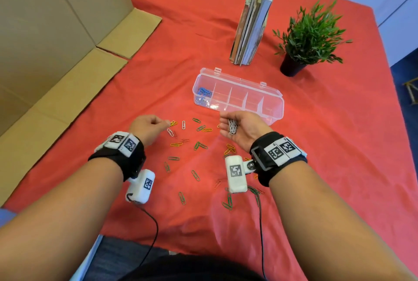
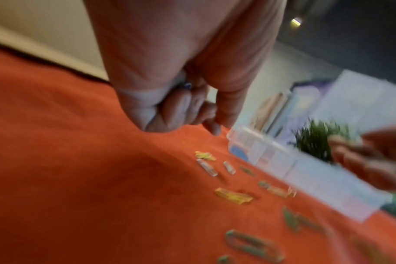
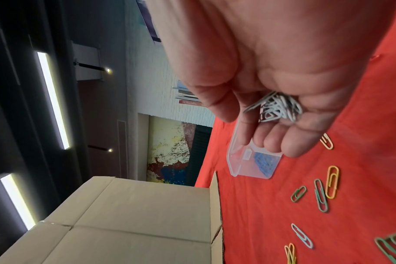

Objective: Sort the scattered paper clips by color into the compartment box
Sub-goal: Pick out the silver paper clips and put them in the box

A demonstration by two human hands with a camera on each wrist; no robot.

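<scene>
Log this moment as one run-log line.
right hand: cups white clips | left hand: over cloth, grip unclear | compartment box: blue clips in end cell | green, yellow clips loose

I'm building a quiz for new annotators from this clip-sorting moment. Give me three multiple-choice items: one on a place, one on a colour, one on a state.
1. Where are the blue clips?
A. The box's left end compartment
B. The middle compartment
C. On the cloth

2. What colour are the clips in the right hand?
A. Green
B. White
C. Yellow

3. How is the compartment box?
A. Lid shut
B. Lid open
C. Upside down

Key: 1 A, the blue clips fill the left end cell. 2 B, the right hand cups the white clips in its palm. 3 B, the compartment box lies with its cells uncovered.
</scene>
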